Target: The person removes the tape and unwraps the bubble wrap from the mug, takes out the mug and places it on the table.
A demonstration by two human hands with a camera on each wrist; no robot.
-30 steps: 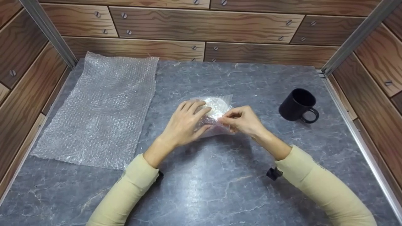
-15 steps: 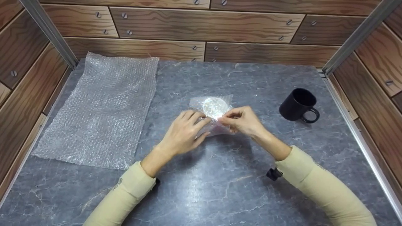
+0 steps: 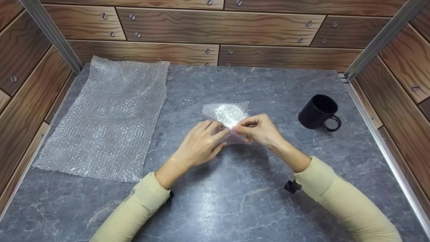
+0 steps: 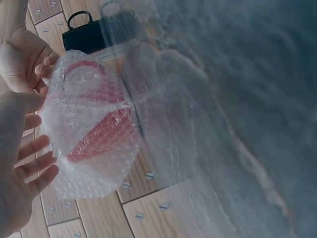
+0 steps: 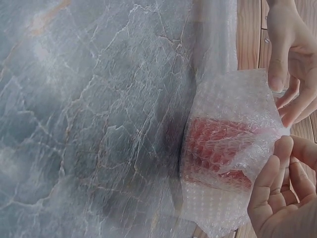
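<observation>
A red cup-shaped thing (image 5: pixel 218 148), covered in bubble wrap (image 3: pixel 231 112), stands on the grey marbled table between the hands. A red curved band shows through the wrap in the left wrist view. My right hand (image 3: pixel 260 129) pinches the gathered wrap at the upper edge with thumb and fingertips. On the other side, my left hand (image 3: pixel 201 143) has its index fingertip at that same spot, close to the right fingertips. Its other fingers (image 4: pixel 37 166) are spread loosely beside the wrap, and its thumb is apart from the index finger.
A large flat sheet of bubble wrap (image 3: pixel 111 121) lies at the left of the table (image 3: pixel 215 201). A black mug (image 3: pixel 317 112) stands at the right, handle toward the right. Wood-patterned walls (image 3: pixel 221 28) and metal posts (image 3: pixel 379 37) border the table.
My left hand has drawn back from over the wrapped top toward the near side, baring the top, and its index finger has come to the pinched spot. The right hand has stayed in place.
</observation>
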